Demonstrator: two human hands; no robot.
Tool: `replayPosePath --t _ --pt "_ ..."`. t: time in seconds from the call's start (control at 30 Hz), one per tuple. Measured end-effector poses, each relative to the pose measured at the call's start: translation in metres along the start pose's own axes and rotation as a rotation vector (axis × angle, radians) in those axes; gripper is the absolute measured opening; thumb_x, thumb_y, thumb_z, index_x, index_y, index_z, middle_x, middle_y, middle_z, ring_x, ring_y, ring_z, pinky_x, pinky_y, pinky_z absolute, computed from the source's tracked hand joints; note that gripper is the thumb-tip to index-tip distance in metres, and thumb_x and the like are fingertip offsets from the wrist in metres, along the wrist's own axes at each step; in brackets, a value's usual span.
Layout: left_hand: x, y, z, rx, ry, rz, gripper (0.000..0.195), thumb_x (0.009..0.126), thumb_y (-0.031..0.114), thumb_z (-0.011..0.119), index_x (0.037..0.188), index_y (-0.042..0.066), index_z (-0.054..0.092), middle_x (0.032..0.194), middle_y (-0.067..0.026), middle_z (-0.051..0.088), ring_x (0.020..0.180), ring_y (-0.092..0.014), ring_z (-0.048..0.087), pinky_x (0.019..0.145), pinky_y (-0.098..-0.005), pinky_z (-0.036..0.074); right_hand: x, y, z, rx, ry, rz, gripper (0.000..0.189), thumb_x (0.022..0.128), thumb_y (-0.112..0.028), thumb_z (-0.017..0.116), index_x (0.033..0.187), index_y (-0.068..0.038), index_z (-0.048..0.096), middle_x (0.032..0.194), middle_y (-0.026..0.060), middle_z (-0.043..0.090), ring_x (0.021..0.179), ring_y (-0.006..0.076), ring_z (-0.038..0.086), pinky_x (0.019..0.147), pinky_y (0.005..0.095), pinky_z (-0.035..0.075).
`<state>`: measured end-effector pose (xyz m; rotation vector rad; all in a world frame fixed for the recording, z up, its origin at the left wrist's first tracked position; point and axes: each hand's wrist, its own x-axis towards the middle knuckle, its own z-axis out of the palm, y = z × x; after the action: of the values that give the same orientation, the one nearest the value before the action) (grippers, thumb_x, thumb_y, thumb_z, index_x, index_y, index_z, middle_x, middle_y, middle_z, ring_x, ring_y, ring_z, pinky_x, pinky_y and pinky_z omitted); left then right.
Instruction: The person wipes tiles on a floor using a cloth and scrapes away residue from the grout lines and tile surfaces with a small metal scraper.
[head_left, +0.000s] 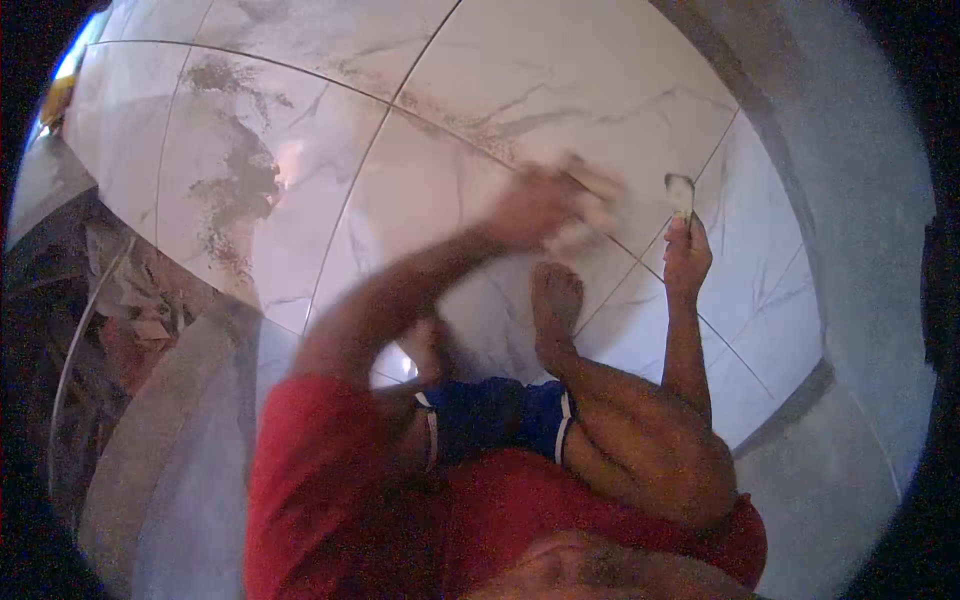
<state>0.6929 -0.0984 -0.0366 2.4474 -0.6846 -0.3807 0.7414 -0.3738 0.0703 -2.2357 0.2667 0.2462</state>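
My left hand (534, 204) reaches across the white marble-patterned tile floor (420, 202) and is blurred by motion. It grips a pale, soft-looking pad (600, 196), perhaps a sponge or cloth; the blur hides its exact kind. Off to the right, my right hand (686, 259) holds a small flat tool (680, 193) upright, with a pale face and a dark edge at its top. It looks like a scraper or putty knife. Dark grout lines (352, 191) cross between the tiles, and one passes beneath my left hand.
Grey-brown dirt smears (244, 169) mark the tiles at the left. My bare foot (556, 296) rests on the floor between my hands. A grey wall (855, 225) curves along the right. Crumpled plastic sheeting (135, 285) lies beyond the floor's left edge.
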Motion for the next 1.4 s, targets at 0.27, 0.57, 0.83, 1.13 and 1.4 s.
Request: replayPosePath --t 0.27,0.57,0.83,1.13,1.4 --pt "-0.260 -0.217 -0.254 0.577 0.483 -0.634 0.051 0.079 0.017 0.076 0.128 0.013 0.063 0.127 -0.0146 0.063 0.114 -0.032 0.059 0.096 -0.0419 0.048 0.006 -0.014 0.013 0.094 -0.169 -0.095 0.038 0.103 -0.032 0.057 0.125 -0.001 0.063 0.080 -0.0009 0.056 0.071 0.0093 0.051 0.066 0.0260 0.046" --pt "-0.023 -0.014 -0.117 -0.124 0.250 -0.178 0.027 0.088 0.028 0.064 0.114 0.019 0.068 0.116 -0.0132 0.063 0.116 -0.035 0.056 0.089 -0.0565 0.044 0.011 -0.031 0.002 -0.044 -0.084 -0.142 0.042 0.102 -0.033 0.058 0.131 -0.002 0.061 0.083 0.0052 0.064 0.074 0.0136 0.060 0.068 0.0294 0.050" --pt "0.036 0.039 -0.012 -0.031 0.240 -0.004 0.041 0.088 0.028 0.065 0.128 0.017 0.062 0.142 -0.0152 0.049 0.137 -0.036 0.041 0.112 -0.0608 0.029 0.007 -0.011 0.022 0.018 -0.048 -0.144 0.038 0.102 -0.033 0.058 0.124 -0.002 0.064 0.083 0.0031 0.061 0.075 0.0122 0.056 0.070 0.0287 0.049" --pt "-0.200 -0.286 -0.176 0.541 0.843 -0.532 0.048 0.085 0.035 0.074 0.121 0.005 0.065 0.107 -0.0134 0.072 0.098 -0.027 0.069 0.083 -0.0400 0.056 0.017 0.015 0.035 0.114 -0.040 -0.105 0.040 0.102 -0.035 0.059 0.122 0.000 0.064 0.078 0.0004 0.058 0.071 0.0097 0.053 0.065 0.0276 0.046" --pt "-0.014 -0.045 -0.095 -0.011 0.443 -0.231 0.058 0.073 0.014 0.079 0.128 0.009 0.058 0.120 -0.0171 0.062 0.115 -0.036 0.057 0.100 -0.0491 0.042 0.013 0.015 0.025 0.129 0.103 0.008 0.042 0.102 -0.035 0.059 0.126 0.000 0.063 0.078 0.0009 0.058 0.068 0.0089 0.052 0.062 0.0269 0.045"
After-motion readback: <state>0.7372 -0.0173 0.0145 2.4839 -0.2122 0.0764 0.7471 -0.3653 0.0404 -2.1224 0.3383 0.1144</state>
